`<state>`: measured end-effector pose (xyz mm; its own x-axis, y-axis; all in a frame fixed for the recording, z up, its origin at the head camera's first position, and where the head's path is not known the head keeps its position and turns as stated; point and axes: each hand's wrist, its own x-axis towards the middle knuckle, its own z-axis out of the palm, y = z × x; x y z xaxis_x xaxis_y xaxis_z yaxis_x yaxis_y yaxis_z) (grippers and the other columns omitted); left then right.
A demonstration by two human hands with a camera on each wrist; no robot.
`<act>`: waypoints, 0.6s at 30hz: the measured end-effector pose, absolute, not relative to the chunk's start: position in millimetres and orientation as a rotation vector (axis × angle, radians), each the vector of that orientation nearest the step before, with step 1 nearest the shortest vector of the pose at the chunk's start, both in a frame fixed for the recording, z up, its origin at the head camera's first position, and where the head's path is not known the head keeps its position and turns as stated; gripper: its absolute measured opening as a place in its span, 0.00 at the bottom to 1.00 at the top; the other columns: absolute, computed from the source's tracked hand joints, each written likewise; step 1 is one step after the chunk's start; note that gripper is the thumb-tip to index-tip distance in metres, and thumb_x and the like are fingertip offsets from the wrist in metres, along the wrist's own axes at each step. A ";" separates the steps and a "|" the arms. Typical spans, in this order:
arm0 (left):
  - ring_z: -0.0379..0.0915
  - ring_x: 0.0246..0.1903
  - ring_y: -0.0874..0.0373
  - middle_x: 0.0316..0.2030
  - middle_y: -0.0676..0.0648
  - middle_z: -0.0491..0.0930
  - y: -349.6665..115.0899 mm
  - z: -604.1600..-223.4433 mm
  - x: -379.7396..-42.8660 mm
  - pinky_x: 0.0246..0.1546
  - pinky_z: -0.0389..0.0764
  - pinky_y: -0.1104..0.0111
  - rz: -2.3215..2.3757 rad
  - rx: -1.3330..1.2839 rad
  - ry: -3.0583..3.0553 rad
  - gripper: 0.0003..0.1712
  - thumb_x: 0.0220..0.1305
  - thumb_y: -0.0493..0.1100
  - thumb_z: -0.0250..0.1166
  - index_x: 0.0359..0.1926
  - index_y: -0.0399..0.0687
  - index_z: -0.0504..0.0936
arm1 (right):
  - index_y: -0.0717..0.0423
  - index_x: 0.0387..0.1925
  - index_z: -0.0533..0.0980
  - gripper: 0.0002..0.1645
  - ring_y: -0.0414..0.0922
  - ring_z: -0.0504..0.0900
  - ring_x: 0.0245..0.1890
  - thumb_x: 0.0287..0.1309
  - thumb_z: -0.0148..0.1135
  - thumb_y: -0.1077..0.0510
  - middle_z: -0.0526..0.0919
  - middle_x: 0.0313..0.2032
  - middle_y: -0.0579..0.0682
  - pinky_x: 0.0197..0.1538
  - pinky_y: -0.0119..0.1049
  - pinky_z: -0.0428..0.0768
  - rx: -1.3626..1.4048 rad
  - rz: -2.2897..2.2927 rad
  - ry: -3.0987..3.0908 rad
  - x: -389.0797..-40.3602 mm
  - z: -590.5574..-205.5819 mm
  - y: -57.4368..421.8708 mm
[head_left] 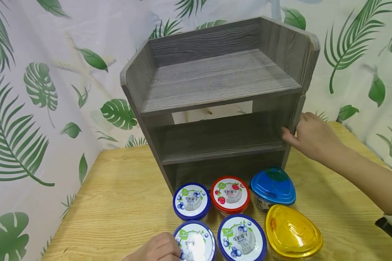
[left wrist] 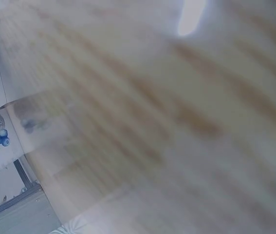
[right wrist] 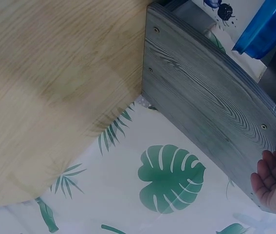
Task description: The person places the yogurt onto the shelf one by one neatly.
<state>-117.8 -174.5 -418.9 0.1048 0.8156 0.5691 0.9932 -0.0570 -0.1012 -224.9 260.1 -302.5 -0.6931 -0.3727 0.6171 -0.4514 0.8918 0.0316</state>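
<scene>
We see the right grip grasping the right side panel of the grey wood-grain shelf unit, thumb at its front edge, fingers curled against its outer face. From that grip, the boards run lengthwise to the left. The left grip, well apart from the unit, is nearer the front-left blueberry-labelled tub, which lies just to its right; cropped by the frame, whether it holds that tub we cannot tell.
</scene>
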 end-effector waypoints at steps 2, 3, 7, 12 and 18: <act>0.68 0.36 0.64 0.32 0.53 0.73 -174.5 -419.2 -117.8 0.44 0.71 0.76 -0.486 -1.925 -1.743 0.09 0.68 0.40 0.52 0.32 0.46 0.76 | 0.66 0.21 0.68 0.18 0.59 0.74 0.26 0.56 0.54 0.55 0.71 0.16 0.59 0.36 0.51 0.75 0.604 0.154 -2.400 -225.3 -302.9 260.2; 0.68 0.36 0.64 0.32 0.53 0.73 -174.6 -419.6 -117.6 0.44 0.71 0.76 -0.483 -1.926 -1.742 0.08 0.68 0.40 0.52 0.32 0.46 0.76 | 0.66 0.23 0.68 0.17 0.59 0.75 0.26 0.56 0.54 0.55 0.72 0.17 0.59 0.37 0.52 0.75 0.612 0.151 -2.392 -225.7 -303.1 260.3; 0.68 0.36 0.64 0.32 0.53 0.73 -174.8 -422.3 -117.2 0.43 0.71 0.77 -0.518 -1.926 -1.753 0.08 0.68 0.40 0.53 0.32 0.46 0.76 | 0.65 0.19 0.66 0.21 0.59 0.74 0.25 0.58 0.51 0.52 0.69 0.15 0.57 0.38 0.51 0.74 0.634 0.131 -2.355 -227.6 -304.6 261.2; 0.68 0.35 0.65 0.32 0.54 0.74 -173.1 -423.3 -119.0 0.43 0.71 0.77 -0.492 -1.920 -1.738 0.09 0.68 0.39 0.51 0.33 0.45 0.77 | 0.63 0.15 0.64 0.35 0.59 0.73 0.22 0.64 0.34 0.40 0.66 0.12 0.55 0.36 0.51 0.74 0.664 0.108 -2.279 -229.9 -304.4 263.3; 0.68 0.35 0.65 0.32 0.54 0.74 -171.8 -419.0 -120.1 0.43 0.70 0.77 -0.429 -1.927 -1.713 0.10 0.68 0.39 0.50 0.34 0.46 0.78 | 0.67 0.37 0.69 0.36 0.61 0.76 0.25 0.64 0.35 0.37 0.76 0.19 0.62 0.40 0.55 0.76 0.695 0.137 -2.248 -231.6 -302.1 263.8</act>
<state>-120.1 -171.8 -419.0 0.1491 0.8181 0.5554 0.9833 -0.0632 -0.1709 -231.6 263.8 -302.1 -0.5591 -0.4390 0.7033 -0.5211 0.8459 0.1138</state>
